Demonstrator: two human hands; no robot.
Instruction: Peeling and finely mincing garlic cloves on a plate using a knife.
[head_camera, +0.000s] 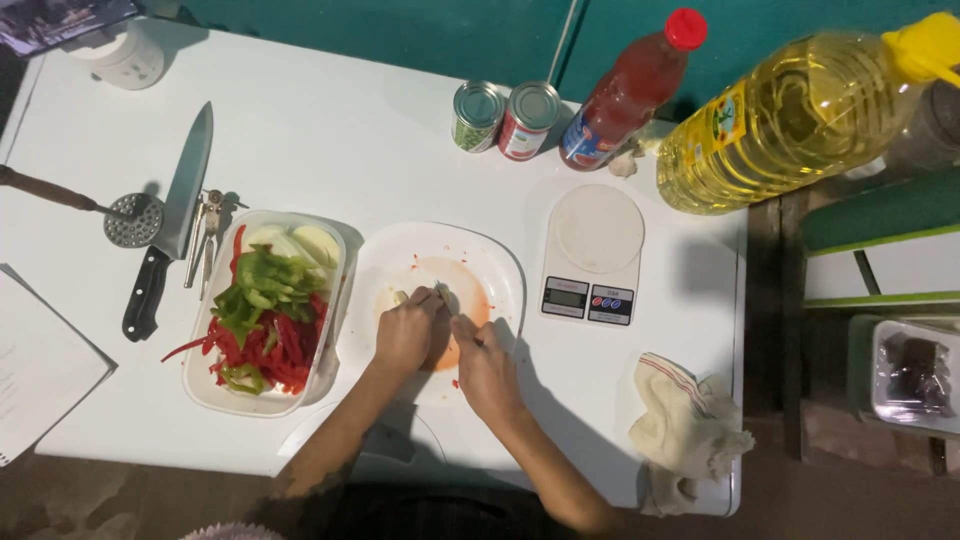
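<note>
Left hand (405, 333): fingers closed on a small pale piece of food (396, 298).
Right hand (487, 372): curled around a thin knife (452, 308), tip just beside the left fingers.
Under both: white plate (500, 262).

At upper centre you have two tins (504, 119), a red sauce bottle (628, 92) and an oil jug (800, 115). A kitchen scale (592, 253) sits mid-right on the bench (330, 130), a big knife (172, 215) left.

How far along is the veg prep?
Done: sliced red and green peppers fill the plastic tray. In hand: left hand steadies a small pale piece on the stained white plate; right hand cuts it with a small blade. Left: two cans look unopened.
</note>
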